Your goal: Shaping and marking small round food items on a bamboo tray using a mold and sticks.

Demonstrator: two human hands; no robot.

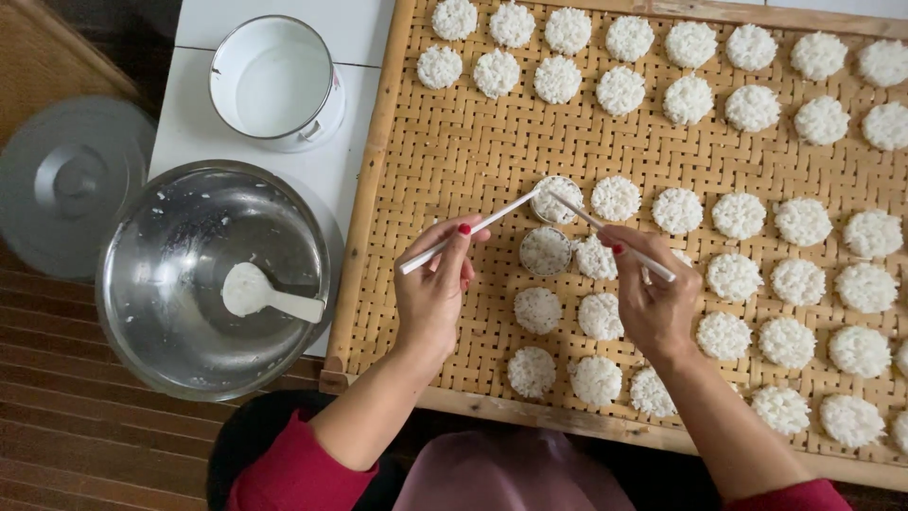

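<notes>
At the far left, on the white bench, a steel bowl sits almost scraped out, with a white paddle lying in it, scoop to the left and handle to the right; behind it stands a white enamel pot, and a grey lid lies off to the side. Judging by that near-empty bowl, I take the shaping to be well along. My left hand pinches a white stick whose long axis climbs from lower left to upper right, its tip at a small ring mould filled with rice on the woven bamboo tray. A second filled mould sits just below. My right hand grips a second stick slanting from lower right up to the same mould, so both tips meet there. Rice cakes already fill two rows at the top and most of the right side; bare weave remains left of centre, so some room is left
</notes>
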